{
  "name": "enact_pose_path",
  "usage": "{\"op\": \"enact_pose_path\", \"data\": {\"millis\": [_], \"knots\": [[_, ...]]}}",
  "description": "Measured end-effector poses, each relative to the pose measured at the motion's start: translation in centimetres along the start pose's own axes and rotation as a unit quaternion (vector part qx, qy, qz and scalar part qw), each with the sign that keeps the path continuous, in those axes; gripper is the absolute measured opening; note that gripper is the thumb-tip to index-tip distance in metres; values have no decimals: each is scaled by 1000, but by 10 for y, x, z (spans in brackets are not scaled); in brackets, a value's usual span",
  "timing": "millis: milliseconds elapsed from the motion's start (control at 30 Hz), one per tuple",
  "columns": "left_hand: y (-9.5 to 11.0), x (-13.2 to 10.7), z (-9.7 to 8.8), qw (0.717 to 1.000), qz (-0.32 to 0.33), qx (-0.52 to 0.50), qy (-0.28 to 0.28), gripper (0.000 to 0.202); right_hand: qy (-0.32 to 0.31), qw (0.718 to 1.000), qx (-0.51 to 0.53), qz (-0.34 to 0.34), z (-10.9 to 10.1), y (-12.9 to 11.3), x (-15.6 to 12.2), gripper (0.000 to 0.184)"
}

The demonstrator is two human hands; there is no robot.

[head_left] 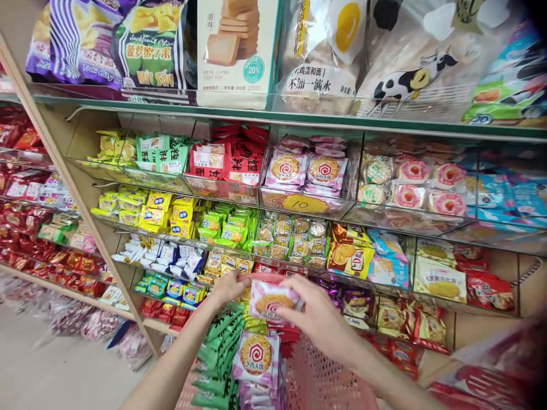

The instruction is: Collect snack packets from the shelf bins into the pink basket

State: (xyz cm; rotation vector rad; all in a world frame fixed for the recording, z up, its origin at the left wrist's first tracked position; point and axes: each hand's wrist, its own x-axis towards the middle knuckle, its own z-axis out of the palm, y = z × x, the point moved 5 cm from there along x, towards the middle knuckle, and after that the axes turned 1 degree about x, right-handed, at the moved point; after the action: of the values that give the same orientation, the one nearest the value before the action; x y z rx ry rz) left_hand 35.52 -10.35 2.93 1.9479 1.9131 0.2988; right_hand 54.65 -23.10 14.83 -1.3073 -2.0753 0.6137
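Observation:
My left hand (231,286) is closed around the far rim of a pink perforated plastic basket (318,370). My right hand (314,310) pinches a pink-and-white cookie packet (273,299) between thumb and fingers, above the basket's far part. Inside the basket stands a row of matching cookie packets (256,356), the front one facing up. Left of them lie many green packets (217,353). Yellow and red packets (290,336) show partly under the held packet. The right side of the basket shows its bare holed wall.
Ahead is a tiered snack shelf with clear dividers. Similar cookie packets (286,168) fill a bin above a yellow price tag (299,203) marked 10. Larger bags and a box (239,51) line the top shelf. A wooden upright (77,188) stands left, with bagged goods (102,327) on the floor.

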Motion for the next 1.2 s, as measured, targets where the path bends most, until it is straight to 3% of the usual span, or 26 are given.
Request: {"op": "enact_pose_path", "data": {"millis": [167,300,367,567,833,1200], "knots": [[0,-1,0,1000,-3,-6,4,50,-59,990,106,73,65,45,-8,17],[3,-4,-1,1000,-6,-1,-3,46,-113,967,198,114,101,73,-12,25],[4,-5,-2,1000,-8,2,-4,44,-116,966,195,122,111,81,-12,29],[3,-3,-1,1000,-7,1,3,45,-87,986,74,121,109,76,-12,38],[6,-3,-2,1000,-9,13,3,47,-104,988,-91,72,103,58,-23,33],[10,-7,-7,1000,-5,21,7,47,-98,978,-175,53,107,57,-29,30]]}}
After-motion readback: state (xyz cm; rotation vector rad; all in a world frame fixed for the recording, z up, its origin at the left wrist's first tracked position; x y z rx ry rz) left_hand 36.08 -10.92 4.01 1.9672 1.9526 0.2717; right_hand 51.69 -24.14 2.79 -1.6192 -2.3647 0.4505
